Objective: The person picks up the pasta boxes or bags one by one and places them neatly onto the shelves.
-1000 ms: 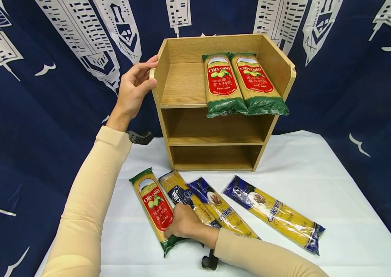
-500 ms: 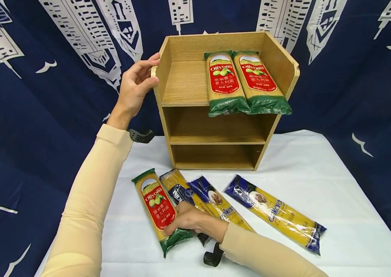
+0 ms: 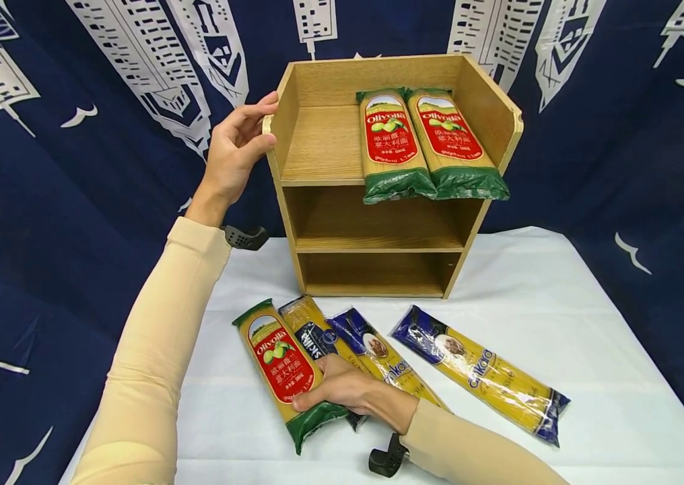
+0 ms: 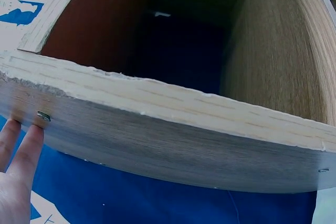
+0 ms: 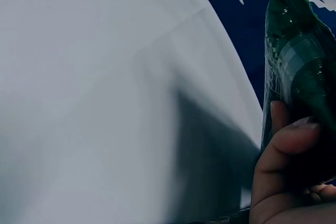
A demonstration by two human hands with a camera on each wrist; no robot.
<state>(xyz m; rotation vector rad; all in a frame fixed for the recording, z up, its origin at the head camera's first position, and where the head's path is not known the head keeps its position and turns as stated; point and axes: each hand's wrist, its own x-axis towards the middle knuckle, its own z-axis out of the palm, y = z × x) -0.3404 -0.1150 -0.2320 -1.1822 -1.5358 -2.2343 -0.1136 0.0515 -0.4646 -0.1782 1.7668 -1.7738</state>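
My right hand [image 3: 342, 387] grips the lower right edge of a red-labelled spaghetti packet [image 3: 284, 360] with green ends, thumb on its front. In the right wrist view, the fingers curl at the packet's green end [image 5: 299, 51], and a shadow falls on the cloth beside it. The left hand [image 3: 235, 151] touches the left side panel of a wooden shelf [image 3: 330, 182] near its top. Two straight fingers [image 4: 27, 150] meet the panel's outer face in the left wrist view. Two matching spaghetti packets [image 3: 392, 145] lie side by side on the top shelf, at its right.
Under and right of the held packet lie a dark-labelled spaghetti packet [image 3: 312, 330] and a blue-ended one [image 3: 378, 350]. Another blue-ended packet [image 3: 481, 370] lies farther right on the white cloth [image 3: 590, 350]. A patterned blue curtain [image 3: 590, 168] hangs behind the shelf.
The right hand has closed round the red-labelled packet and tilted it up at its near end, shifting it slightly right. The left hand stays at the shelf's side.
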